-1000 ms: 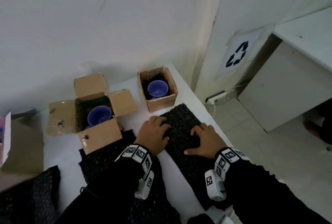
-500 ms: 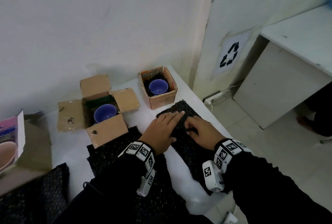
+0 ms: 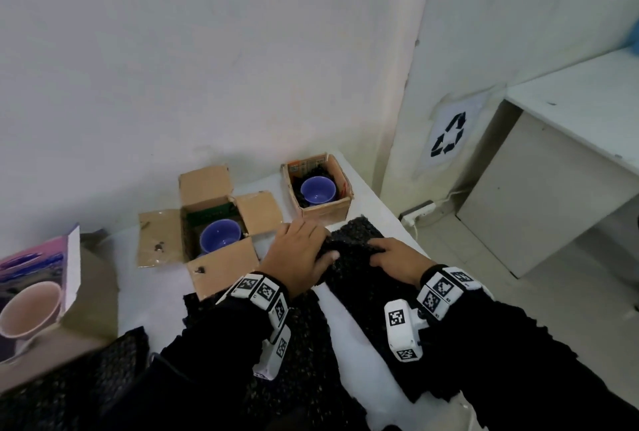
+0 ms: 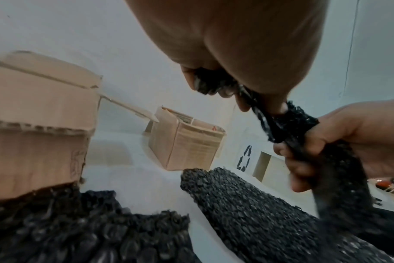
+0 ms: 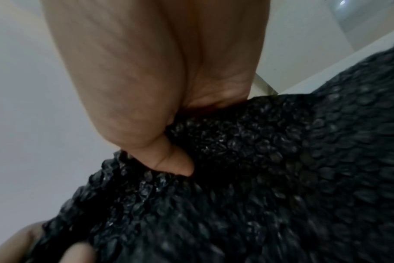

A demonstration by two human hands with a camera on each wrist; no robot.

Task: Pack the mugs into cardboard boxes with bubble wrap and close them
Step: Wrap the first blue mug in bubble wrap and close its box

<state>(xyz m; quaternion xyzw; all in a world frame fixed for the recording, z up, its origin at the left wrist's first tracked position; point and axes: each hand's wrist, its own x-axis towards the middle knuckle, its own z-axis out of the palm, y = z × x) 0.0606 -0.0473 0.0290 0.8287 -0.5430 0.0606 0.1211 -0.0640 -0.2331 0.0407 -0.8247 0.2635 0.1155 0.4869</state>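
A long strip of black bubble wrap lies on the white table near its right edge. My left hand and right hand both grip its far part, bunched and lifted between them. In the left wrist view my left hand's fingers curl round the black wrap. The right wrist view has my thumb pressed into the wrap. Two blue mugs sit in open cardboard boxes: one in the flapped box, one in the small box behind my hands.
More black bubble wrap lies under my left forearm and at the near left. A printed mug carton with a pink mug stands at the left edge. The wall runs close behind the boxes; the table drops off to the right.
My hands slid forward along the wrap and came together. They went from pressing it flat to gripping and lifting its far end, which now folds back toward me.
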